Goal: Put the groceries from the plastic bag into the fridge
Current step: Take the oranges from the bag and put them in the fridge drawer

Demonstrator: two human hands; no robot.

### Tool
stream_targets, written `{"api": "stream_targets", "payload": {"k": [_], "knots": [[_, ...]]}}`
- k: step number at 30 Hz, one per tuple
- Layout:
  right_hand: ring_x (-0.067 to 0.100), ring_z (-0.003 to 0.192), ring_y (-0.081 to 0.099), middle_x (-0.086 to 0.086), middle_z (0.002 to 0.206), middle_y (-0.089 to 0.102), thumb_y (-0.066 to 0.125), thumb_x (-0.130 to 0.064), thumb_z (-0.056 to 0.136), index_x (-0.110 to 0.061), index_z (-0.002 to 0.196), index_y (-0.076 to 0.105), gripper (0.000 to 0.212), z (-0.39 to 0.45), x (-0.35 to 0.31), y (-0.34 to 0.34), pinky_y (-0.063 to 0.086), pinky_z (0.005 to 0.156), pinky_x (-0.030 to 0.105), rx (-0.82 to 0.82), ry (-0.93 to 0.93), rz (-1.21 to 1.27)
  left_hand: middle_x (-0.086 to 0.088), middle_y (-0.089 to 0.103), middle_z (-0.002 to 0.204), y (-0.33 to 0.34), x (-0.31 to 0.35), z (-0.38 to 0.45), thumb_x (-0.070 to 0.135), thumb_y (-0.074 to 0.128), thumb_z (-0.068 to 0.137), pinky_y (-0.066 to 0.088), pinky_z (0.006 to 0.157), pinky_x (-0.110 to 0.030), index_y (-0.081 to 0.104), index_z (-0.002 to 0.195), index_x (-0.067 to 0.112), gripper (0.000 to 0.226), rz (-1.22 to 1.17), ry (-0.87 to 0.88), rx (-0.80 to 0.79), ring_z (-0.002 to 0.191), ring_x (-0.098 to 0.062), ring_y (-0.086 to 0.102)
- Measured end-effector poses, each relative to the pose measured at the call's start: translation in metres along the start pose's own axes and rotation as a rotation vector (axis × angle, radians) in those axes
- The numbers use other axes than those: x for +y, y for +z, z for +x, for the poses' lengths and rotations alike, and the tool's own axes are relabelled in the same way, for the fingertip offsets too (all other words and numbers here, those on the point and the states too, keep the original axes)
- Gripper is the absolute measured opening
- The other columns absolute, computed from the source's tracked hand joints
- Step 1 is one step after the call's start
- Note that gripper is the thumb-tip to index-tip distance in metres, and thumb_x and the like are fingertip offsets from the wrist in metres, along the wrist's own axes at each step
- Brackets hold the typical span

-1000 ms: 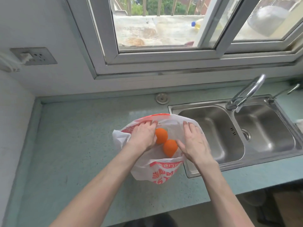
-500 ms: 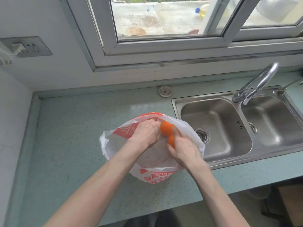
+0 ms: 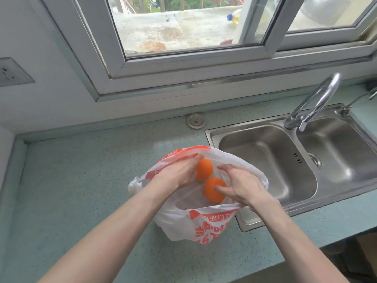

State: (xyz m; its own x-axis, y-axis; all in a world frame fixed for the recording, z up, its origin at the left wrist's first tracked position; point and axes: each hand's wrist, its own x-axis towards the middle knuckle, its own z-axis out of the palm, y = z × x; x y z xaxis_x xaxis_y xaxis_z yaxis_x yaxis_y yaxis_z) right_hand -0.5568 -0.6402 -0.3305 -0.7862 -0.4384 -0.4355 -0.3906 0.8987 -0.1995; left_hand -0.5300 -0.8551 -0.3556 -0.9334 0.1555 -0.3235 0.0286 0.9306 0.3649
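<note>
While both hands reach into the plastic bag (image 3: 206,225) —
Left hand (image 3: 179,172): fingers curled round far orange (image 3: 204,169).
Right hand (image 3: 242,185): fingers curled round near orange (image 3: 213,190).

I see the plastic bag (image 3: 195,225) on the countertop (image 3: 81,180), touching the sink's (image 3: 265,219) near-left corner. Two oranges lie in it: the far orange (image 3: 205,169) at 11 o'clock of the near orange (image 3: 213,190), touching. The faucet (image 3: 314,103) stands at 2 o'clock from the bag, the window (image 3: 193,27) at 12, the wall socket (image 3: 12,72) at 10.
</note>
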Motion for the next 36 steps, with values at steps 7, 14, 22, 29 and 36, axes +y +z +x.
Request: {"api": "stream_targets", "payload": {"k": [7, 14, 22, 29, 36], "knots": [[0.024, 0.133, 0.052, -0.002, 0.137, 0.059, 0.067, -0.057, 0.080, -0.033, 0.145, 0.048, 0.071, 0.013, 0.013, 0.022, 0.041, 0.110, 0.038, -0.030, -0.074, -0.021, 0.005, 0.040, 0.159, 0.024, 0.000, 0.029, 0.046, 0.057, 0.096, 0.037, 0.113, -0.040, 0.037, 0.148, 0.043, 0.055, 0.105, 0.028, -0.026, 0.141, -0.026, 0.044], [0.031, 0.125, 0.049, 0.006, 0.124, 0.061, 0.068, -0.052, 0.077, -0.019, 0.139, 0.049, 0.072, 0.010, 0.000, 0.042, 0.035, 0.103, 0.042, -0.003, -0.141, -0.220, -0.007, 0.040, 0.150, 0.039, 0.017, 0.029, 0.024, 0.064, 0.091, 0.042, 0.105, -0.041, 0.036, 0.147, 0.023, 0.062, 0.030, 0.058, -0.022, 0.131, -0.031, 0.049], [0.033, 0.116, 0.057, 0.010, 0.121, 0.061, 0.073, -0.050, 0.077, -0.015, 0.139, 0.045, 0.076, -0.008, -0.009, 0.044, 0.038, 0.100, 0.041, -0.003, -0.085, -0.125, -0.013, 0.058, 0.137, 0.037, 0.035, -0.009, 0.018, 0.052, 0.097, 0.043, 0.107, -0.041, 0.046, 0.135, 0.019, 0.039, 0.184, 0.016, 0.077, 0.126, -0.034, 0.057], [0.035, 0.115, 0.064, 0.008, 0.127, 0.059, 0.066, -0.050, 0.084, -0.018, 0.132, 0.049, 0.060, -0.066, -0.027, 0.019, 0.048, 0.093, 0.039, 0.017, -0.030, -0.040, -0.013, 0.054, 0.133, 0.026, 0.057, -0.060, 0.023, 0.058, 0.096, 0.053, 0.094, -0.045, 0.041, 0.140, 0.019, 0.047, 0.202, -0.062, 0.072, 0.126, -0.035, 0.057], [0.030, 0.121, 0.062, -0.002, 0.135, 0.052, 0.069, -0.053, 0.082, -0.029, 0.143, 0.040, 0.071, -0.122, -0.044, 0.003, 0.046, 0.095, 0.037, 0.159, -0.028, 0.081, -0.006, 0.036, 0.148, 0.017, 0.060, -0.122, 0.026, 0.066, 0.090, 0.052, 0.094, -0.041, 0.036, 0.148, 0.026, 0.065, 0.080, -0.091, 0.187, 0.125, -0.029, 0.051]]}}
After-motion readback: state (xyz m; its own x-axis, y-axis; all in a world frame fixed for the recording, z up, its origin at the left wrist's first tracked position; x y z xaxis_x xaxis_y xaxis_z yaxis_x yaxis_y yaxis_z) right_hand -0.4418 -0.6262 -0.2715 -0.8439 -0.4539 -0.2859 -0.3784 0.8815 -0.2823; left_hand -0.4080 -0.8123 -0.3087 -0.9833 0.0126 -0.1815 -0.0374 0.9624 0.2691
